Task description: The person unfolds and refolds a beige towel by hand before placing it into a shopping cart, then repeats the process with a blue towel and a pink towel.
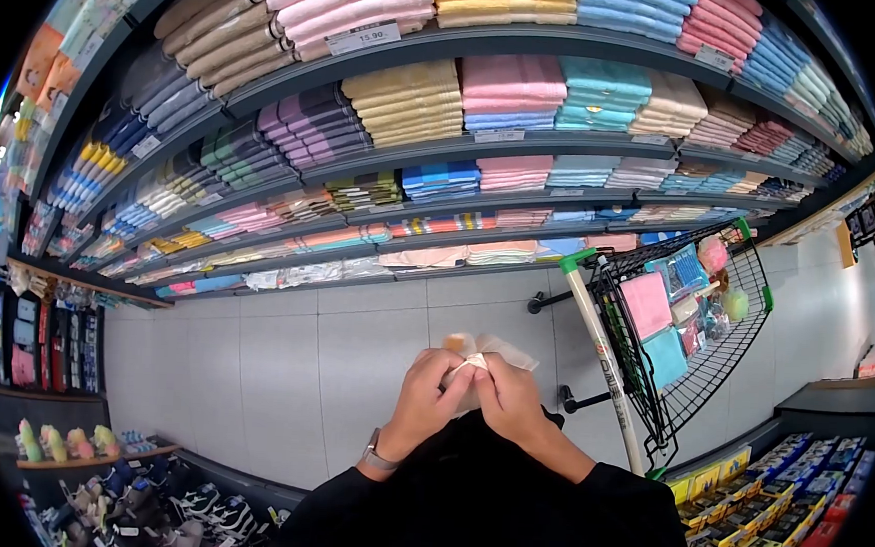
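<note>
In front of my chest, my left hand (427,385) and my right hand (512,396) meet, both with fingers closed. Between their thumbs and fingertips they pinch the bunched whitish part of a thin, translucent plastic bag (509,352). Loose film spreads out beyond the knuckles, and an orange-brown patch shows through or behind it. What the bag contains, if anything, I cannot make out. To the right of my hands is a black wire shopping cart (692,409) with a pale handle bar (605,359). Inside lie a pink folded item (646,304), a light-blue one (664,357) and several small packaged goods.
Shelves of folded towels (509,89) curve across the far side, with price tags (364,37) on their edges. Grey floor tiles (252,362) lie between. Shoes (223,511) are at lower left, and boxed goods (743,513) stand at lower right.
</note>
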Motion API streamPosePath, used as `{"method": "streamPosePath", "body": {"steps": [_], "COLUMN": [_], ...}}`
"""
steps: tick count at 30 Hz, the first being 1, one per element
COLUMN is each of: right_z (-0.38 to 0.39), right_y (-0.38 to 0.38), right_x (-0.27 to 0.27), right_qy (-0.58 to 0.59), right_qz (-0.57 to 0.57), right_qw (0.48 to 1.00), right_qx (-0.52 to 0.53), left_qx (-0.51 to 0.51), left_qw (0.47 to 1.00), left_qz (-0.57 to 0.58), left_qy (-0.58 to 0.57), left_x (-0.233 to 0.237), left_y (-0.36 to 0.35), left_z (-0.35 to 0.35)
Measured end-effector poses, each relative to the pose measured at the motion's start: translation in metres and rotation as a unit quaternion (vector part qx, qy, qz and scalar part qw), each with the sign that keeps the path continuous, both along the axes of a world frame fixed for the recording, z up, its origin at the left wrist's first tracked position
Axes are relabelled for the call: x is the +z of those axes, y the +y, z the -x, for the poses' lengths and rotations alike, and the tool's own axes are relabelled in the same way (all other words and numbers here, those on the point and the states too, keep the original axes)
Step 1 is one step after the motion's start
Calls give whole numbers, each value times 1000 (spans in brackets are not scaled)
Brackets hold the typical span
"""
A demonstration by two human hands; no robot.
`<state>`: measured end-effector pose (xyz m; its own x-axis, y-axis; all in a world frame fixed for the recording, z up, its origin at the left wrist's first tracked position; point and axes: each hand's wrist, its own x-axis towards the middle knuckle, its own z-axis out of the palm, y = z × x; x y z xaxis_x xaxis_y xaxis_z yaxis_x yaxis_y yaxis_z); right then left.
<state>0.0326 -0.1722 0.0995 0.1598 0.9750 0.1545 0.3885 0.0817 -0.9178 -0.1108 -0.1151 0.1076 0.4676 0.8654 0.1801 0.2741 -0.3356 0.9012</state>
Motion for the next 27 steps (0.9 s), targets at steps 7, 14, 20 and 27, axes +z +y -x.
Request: {"method": "streamPosePath", "body": {"steps": [7,14,20,27], "right_z": [4,5,4,0], "right_y": [0,-1,-4,-9], "right_x": [0,-5,-8,-9], "right_qy": [1,15,2,40], "right_qz": [-8,-27,-25,3], "right_qw": [1000,999,1000,999], "right_qx": [-11,-17,-3,-12], "left_qx": [34,50,50,9], "left_qw": [999,998,997,997], "left_qz": [22,31,59,73], "left_qy": [-22,-28,-27,-20], "left_x": [1,2,-6,-9], "left_y": [-7,-13,-15,-14], "left_z": [-6,-10,-7,-1]}}
